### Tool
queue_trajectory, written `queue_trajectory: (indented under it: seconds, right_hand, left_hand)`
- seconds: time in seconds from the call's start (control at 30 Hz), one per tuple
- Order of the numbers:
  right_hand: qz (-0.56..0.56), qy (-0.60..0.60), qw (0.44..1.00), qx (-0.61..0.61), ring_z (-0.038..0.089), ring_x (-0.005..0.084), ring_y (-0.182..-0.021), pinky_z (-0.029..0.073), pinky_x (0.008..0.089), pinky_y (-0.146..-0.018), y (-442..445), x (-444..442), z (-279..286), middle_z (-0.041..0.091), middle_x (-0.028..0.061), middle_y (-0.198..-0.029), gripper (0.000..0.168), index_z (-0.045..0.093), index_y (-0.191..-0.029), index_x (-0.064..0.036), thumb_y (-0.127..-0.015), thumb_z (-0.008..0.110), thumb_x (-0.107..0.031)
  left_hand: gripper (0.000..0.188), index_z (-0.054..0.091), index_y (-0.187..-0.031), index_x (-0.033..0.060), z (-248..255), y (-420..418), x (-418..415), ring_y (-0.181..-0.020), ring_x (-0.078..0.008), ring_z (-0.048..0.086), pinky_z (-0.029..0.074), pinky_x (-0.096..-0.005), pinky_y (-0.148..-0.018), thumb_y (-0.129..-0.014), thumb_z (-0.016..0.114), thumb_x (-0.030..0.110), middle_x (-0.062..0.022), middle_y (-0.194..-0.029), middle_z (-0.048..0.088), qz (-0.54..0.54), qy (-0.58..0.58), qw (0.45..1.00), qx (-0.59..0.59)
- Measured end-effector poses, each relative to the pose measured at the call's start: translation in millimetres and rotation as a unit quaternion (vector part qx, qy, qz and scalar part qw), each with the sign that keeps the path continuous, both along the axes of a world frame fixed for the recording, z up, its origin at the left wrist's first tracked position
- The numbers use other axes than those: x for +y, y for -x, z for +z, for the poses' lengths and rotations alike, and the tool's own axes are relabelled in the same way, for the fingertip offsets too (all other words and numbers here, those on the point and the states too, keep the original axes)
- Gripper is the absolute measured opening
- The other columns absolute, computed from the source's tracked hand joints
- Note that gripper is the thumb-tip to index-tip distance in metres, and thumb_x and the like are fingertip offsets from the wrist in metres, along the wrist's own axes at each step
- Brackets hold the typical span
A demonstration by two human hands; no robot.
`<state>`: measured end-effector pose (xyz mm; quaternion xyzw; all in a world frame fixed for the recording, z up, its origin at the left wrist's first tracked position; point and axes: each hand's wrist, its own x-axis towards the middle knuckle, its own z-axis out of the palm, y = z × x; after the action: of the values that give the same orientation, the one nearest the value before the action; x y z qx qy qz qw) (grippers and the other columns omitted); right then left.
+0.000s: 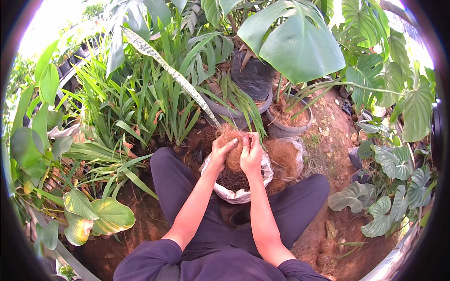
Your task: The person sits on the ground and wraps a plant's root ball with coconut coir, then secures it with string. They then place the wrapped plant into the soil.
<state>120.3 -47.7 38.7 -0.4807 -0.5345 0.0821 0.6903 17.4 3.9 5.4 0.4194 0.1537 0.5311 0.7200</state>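
Note:
Between my hands is a ball of brown coconut fibre (233, 154), with a long, pale mottled snake plant leaf (175, 76) rising from it towards the upper left. My left hand (220, 151) grips the ball's left side, its thumb on the fibre. On the ball's right side, my right hand (251, 149) pinches with thumb and fingertips what looks like a thin strand. Below both hands stands an open white sack (239, 196) with dark, fibrous material inside. Loose coconut fibre (281, 158) lies in a clear plastic bag just right of the sack.
Grey pots (290, 130) with plants stand just beyond my hands, beside a black nursery bag (251, 79). A big monstera leaf (299, 45) overhangs them. Strappy green plants (154, 95) crowd the left; small fibre-wrapped balls (327, 251) lie on the soil at lower right.

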Motion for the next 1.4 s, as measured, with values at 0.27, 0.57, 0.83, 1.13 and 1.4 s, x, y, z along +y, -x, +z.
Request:
queue_trajectory:
  seconds: [0.27, 0.57, 0.83, 1.13, 1.4]
  right_hand:
    - [0.114, -0.059, 0.960, 0.249, 0.054, 0.0198, -0.116, 0.040, 0.0360, -0.106, -21, 3, -4, 0.057, 0.0091, -0.120, 0.009, 0.053, -0.104, -0.004, -0.103, 0.051, -0.013]
    - [0.130, -0.062, 0.985, 0.093, 0.061, 0.0247, -0.112, 0.044, 0.0369, -0.103, -43, -5, -15, 0.064, 0.0194, -0.117, 0.011, 0.051, -0.100, -0.002, -0.104, 0.044, -0.009]
    - [0.095, -0.042, 0.994, 0.026, 0.063, 0.0225, -0.107, 0.047, 0.0341, -0.097, -26, -4, -29, 0.066, 0.0203, -0.113, 0.009, 0.054, -0.100, 0.002, -0.101, 0.049, -0.005]
    - [0.181, -0.039, 0.973, 0.138, 0.059, 0.0238, -0.116, 0.041, 0.0387, -0.105, -39, -7, -2, 0.066, 0.0191, -0.117, 0.013, 0.049, -0.101, -0.003, -0.106, 0.041, -0.013]
    - [0.138, 0.197, 0.940, -0.241, 0.065, 0.0358, -0.105, 0.051, 0.0395, -0.085, -49, 12, 35, 0.066, 0.0235, -0.114, 0.011, 0.053, -0.100, 0.002, -0.100, 0.050, -0.009]
  left_hand:
    - [0.033, 0.061, -0.119, 0.0014, -1, -7, 4, -0.104, -0.0219, 0.066, 0.053, -0.0367, -0.093, -0.087, 0.069, 0.008, -0.0111, -0.113, 0.067, -0.035, 0.075, 0.995, -0.057]
    - [0.035, 0.061, -0.119, 0.0030, -11, -16, 8, -0.105, -0.0238, 0.066, 0.054, -0.0397, -0.093, -0.086, 0.071, 0.012, -0.0105, -0.112, 0.067, -0.054, 0.143, 0.985, -0.078]
    - [0.034, 0.062, -0.118, 0.0027, -12, -15, 9, -0.101, -0.0201, 0.066, 0.054, -0.0369, -0.091, -0.088, 0.070, 0.014, -0.0082, -0.112, 0.068, -0.032, 0.141, 0.989, -0.037]
    - [0.035, 0.058, -0.125, 0.0026, -19, -18, 15, -0.109, -0.0264, 0.065, 0.054, -0.0433, -0.095, -0.092, 0.063, 0.014, -0.0135, -0.120, 0.065, -0.073, 0.183, 0.978, -0.066]
    - [0.036, 0.058, -0.125, 0.0045, -28, -26, 12, -0.108, -0.0231, 0.065, 0.055, -0.0419, -0.093, -0.092, 0.066, 0.016, -0.0100, -0.119, 0.065, -0.087, 0.132, 0.985, -0.062]
